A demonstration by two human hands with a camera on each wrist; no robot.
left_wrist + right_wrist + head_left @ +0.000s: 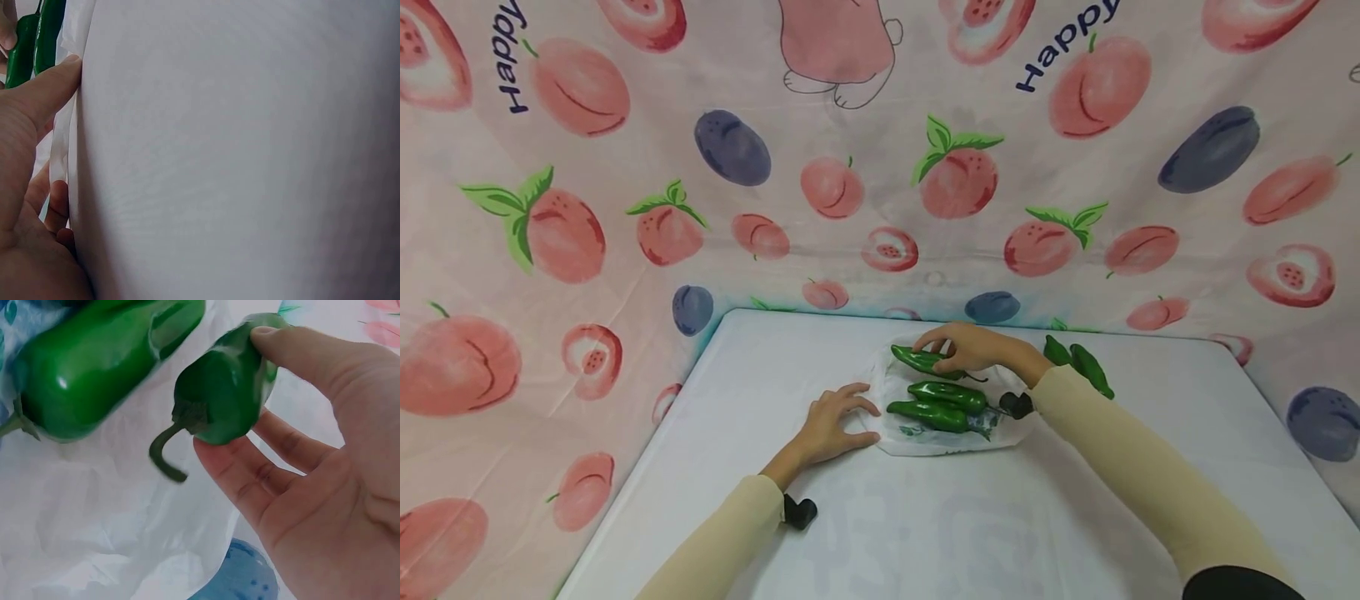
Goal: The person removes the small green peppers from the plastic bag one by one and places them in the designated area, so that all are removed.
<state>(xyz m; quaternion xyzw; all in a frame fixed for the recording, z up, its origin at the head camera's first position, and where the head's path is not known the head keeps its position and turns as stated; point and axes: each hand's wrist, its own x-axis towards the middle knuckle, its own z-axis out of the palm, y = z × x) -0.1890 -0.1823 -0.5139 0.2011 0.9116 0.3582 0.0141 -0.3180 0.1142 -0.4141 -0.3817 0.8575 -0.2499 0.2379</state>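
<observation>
My right hand (972,346) pinches a green pepper (917,359) between thumb and fingers, over the far side of a white plastic bag (917,448). In the right wrist view the curved stem of this pepper (219,394) hangs free of the fingers. Two more green peppers, a middle one (947,394) and a near one (928,415), lie side by side on the bag. At the bag's left edge is my left hand (831,422), its fingers spread. Its thumb (59,84) lies along the bag's edge in the left wrist view.
Two other green peppers (1090,369) lie on the white table (775,342) at the back right, beyond the right forearm. A fruit-print cloth (880,200) hangs behind the table. Black wrist devices show at the left cuff (800,512) and right cuff (1017,405).
</observation>
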